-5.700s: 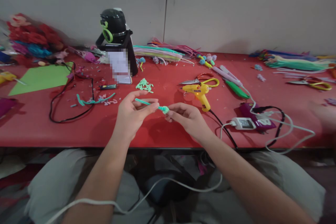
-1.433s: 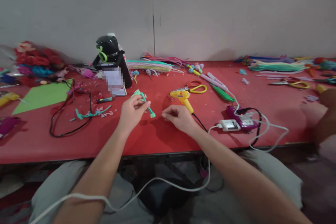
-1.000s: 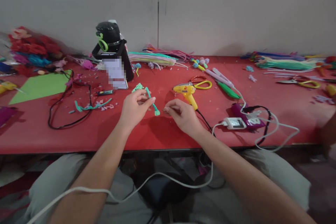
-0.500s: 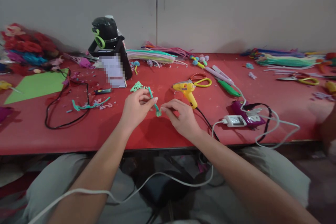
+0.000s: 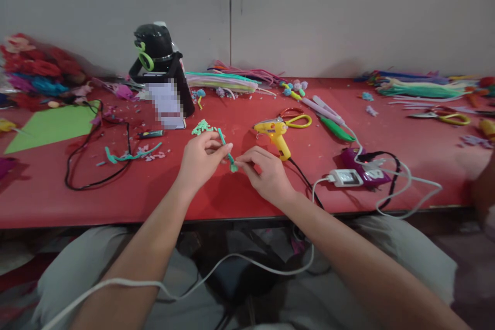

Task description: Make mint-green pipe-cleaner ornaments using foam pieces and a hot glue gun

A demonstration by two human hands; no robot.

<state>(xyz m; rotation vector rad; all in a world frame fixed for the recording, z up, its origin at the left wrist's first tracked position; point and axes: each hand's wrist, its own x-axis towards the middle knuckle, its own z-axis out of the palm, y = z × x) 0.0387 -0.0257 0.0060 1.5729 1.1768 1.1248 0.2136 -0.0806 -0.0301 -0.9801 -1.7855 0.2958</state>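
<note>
Currently, green stem is between hands above table, pinched mid-length by L hand, the nearer. Long axis slants: bare end away from person, tufted end nearer & toward R hand. R fingertips at tuft; pinch or mere touch, can't tell.

Change vs. first frame: green stem turned from nearly level, pointing sideways, to a steep slant; its tufted end now lies toward the near table edge. Vs. about a second ago: right hand, then apart from the tufted end, is now in at it, fingertips apparently touching. Pile of green bits, then partly covered by left hand, now shows more.
</note>
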